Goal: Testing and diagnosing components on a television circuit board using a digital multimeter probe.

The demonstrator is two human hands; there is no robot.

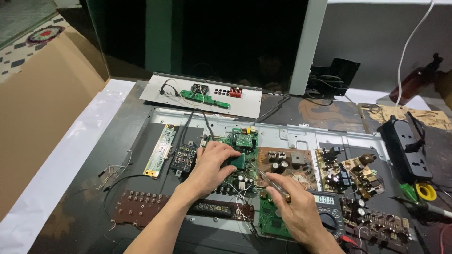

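My left hand (213, 165) rests on a green circuit board (241, 140) in the middle of a metal chassis (301, 131), its fingertips pressing a small dark square part (238, 161) on the board. In my right hand (295, 206) is a thin metal tool (264, 176), tweezers or a probe, whose tip reaches toward that same part. The hand lies over a digital multimeter (328, 205) and a second green board (270, 222).
Brown boards with capacitors and coils (348, 176) lie to the right, a black power strip (406, 146) beyond them. A button strip board (139, 206) and display board lie near me. A grey panel (207, 96) stands behind; cardboard (42, 99) is at the left.
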